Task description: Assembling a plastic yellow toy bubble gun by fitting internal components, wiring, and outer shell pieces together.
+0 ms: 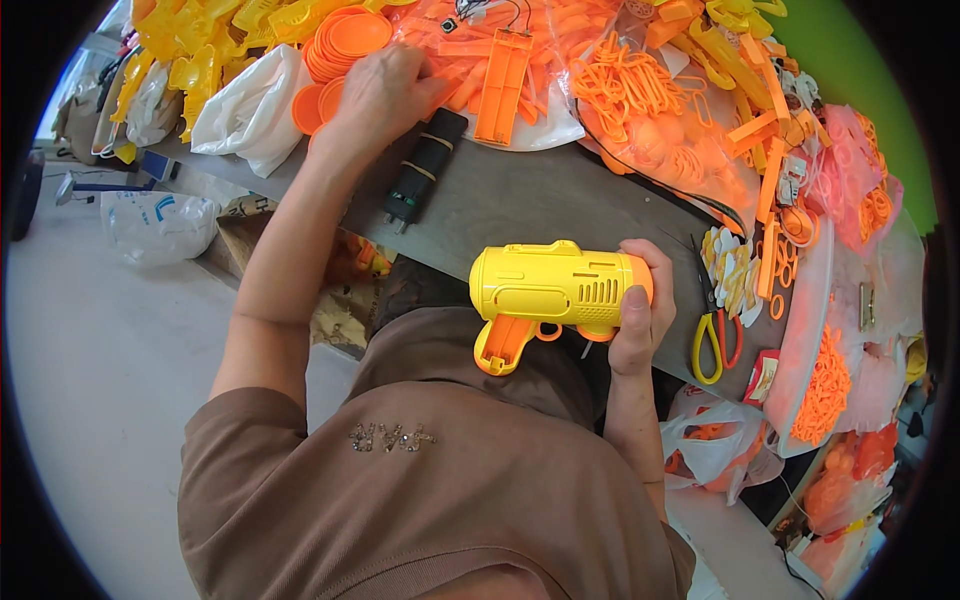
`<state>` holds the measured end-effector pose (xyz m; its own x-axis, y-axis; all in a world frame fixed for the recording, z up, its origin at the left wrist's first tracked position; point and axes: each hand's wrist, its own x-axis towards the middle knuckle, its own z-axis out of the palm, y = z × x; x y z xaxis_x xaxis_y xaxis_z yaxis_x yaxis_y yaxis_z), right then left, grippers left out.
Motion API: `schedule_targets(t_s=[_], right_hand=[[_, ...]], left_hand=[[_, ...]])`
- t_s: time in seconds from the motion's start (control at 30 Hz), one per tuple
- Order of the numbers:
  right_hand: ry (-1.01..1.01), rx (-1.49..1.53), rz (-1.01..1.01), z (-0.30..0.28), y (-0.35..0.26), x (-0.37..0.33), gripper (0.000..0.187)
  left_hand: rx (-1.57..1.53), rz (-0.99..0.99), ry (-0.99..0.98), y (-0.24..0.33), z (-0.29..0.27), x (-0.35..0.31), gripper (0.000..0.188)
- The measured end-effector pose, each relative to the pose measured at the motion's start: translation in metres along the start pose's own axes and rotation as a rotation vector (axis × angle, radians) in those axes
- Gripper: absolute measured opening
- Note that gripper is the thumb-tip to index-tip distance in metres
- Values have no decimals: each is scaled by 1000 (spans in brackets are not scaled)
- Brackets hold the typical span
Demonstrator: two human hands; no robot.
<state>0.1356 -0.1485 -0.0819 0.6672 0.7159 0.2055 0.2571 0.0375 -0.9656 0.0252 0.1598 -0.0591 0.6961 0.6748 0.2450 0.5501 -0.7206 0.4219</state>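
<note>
A yellow plastic toy gun (545, 285) with an orange rim and an orange-lined handle lies in my right hand (643, 310). The fingers wrap round its orange end, the thumb on the near side, and the gun is held over my lap at the table's edge. Up at the heap of orange plastic parts (540, 65), my left hand (385, 95) reaches in with its fingers curled down. Its fingertips are mostly hidden, so what they pinch cannot be made out. Beside that hand are stacked orange round discs (350, 45) and an orange rectangular tray-like part (504, 85).
A black electric screwdriver (425, 168) rests on the grey table (530, 200). To the right lie yellow-and-red-handled scissors (712, 340) and a bag of orange rings (640, 100). Yellow parts (200, 60) and a white bag (255, 110) fill the far left. Plastic bags (715, 440) hang below the right edge.
</note>
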Motion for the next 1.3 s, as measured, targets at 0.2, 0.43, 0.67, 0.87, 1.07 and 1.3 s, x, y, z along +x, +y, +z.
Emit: schedule_targets(t_s=[0.2,0.43,0.67,0.87,1.07,1.3], right_hand=[[4,-1,-28,-2,-1,0,54],[53,9,-15,-10,-6,10,56],[-45,30,-182,-12,-9,19,47],[-63,-50,-86,-12,-7,15,59],[-9,-45,-13,-8,-6,18,46],[25,34,65,-4,-7,19,39]], left_hand=[[23,156,-24,-3,-38,-26,20],[-170,463,-18,67,-69,-46,12],[-402,605,-457,109,-30,-50,11],[-647,371,-569,111,5,-56,11],[-831,180,-619,107,8,-66,18],[-1050,15,-535,96,22,-85,21]])
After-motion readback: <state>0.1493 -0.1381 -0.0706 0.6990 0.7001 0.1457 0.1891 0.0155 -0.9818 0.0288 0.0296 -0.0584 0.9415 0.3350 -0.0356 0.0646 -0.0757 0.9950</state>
